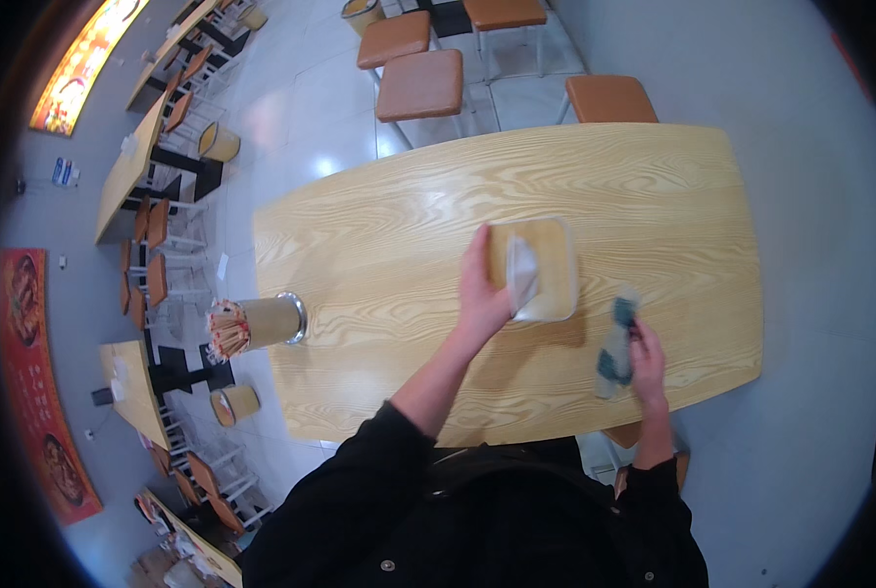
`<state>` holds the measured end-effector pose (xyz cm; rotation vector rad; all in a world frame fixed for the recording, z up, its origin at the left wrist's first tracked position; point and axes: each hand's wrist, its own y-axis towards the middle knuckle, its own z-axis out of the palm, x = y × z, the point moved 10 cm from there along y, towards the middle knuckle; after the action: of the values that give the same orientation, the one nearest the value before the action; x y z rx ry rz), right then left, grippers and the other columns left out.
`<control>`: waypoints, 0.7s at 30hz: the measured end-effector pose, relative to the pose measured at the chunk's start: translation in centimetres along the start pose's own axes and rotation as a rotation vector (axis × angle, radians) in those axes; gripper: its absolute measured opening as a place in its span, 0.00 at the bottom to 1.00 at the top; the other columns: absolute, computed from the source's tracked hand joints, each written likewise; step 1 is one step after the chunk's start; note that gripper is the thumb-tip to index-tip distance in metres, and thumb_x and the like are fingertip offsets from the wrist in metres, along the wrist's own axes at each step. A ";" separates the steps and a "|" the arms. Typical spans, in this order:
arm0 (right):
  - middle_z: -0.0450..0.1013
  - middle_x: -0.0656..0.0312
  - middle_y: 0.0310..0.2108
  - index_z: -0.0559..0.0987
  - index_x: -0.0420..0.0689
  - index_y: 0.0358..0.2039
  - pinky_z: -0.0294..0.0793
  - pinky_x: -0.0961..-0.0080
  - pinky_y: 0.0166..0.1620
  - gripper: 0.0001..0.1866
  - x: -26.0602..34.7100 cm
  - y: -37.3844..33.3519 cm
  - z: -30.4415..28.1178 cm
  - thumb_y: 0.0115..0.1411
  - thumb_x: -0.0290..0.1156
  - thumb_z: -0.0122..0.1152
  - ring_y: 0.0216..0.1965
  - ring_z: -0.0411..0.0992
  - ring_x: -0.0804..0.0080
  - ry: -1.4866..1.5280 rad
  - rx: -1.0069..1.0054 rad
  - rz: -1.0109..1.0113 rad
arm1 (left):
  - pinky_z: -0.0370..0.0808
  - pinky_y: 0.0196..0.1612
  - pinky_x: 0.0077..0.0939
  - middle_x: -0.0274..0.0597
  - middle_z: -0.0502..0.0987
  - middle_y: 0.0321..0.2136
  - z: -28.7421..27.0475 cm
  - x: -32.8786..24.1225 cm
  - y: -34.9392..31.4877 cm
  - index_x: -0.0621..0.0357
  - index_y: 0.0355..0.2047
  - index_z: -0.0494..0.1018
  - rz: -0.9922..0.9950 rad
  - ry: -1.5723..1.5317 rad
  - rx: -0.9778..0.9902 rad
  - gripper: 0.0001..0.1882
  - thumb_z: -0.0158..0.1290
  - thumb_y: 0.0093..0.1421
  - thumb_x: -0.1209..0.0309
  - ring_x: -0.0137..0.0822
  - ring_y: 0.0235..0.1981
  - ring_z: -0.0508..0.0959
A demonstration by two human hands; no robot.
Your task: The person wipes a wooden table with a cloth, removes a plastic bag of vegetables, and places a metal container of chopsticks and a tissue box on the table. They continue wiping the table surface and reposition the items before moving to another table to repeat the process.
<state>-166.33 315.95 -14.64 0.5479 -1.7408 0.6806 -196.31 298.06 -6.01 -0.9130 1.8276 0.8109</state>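
Tissue box (556, 265), one, in left hand (484, 296); one cloth (611, 359) in right hand (648, 358).

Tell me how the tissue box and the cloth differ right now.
Colour: the tissue box is wood-toned with a pale rim; the cloth is whitish with dark green patches.
Form: the tissue box is a broad, rounded rectangle; the cloth is narrower and looks limp.
Hold: the left hand grips the tissue box; the right hand grips the cloth.
Shared: each is held in one hand.
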 end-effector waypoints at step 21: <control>0.52 0.62 0.68 0.60 0.53 0.65 0.46 0.49 0.66 0.32 12.3 21.4 55.0 0.63 0.52 0.42 0.67 0.48 0.53 -1.327 0.268 -0.730 | 0.61 0.62 0.37 0.48 0.60 0.60 -38.4 12.3 -25.0 0.57 0.67 0.43 -0.457 -0.125 -0.515 0.54 0.66 0.46 0.75 0.41 0.59 0.64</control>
<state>-222.12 293.35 -17.31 2.0150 -2.3360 -0.0862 -195.54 250.63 -6.80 -1.5015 1.2399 1.0289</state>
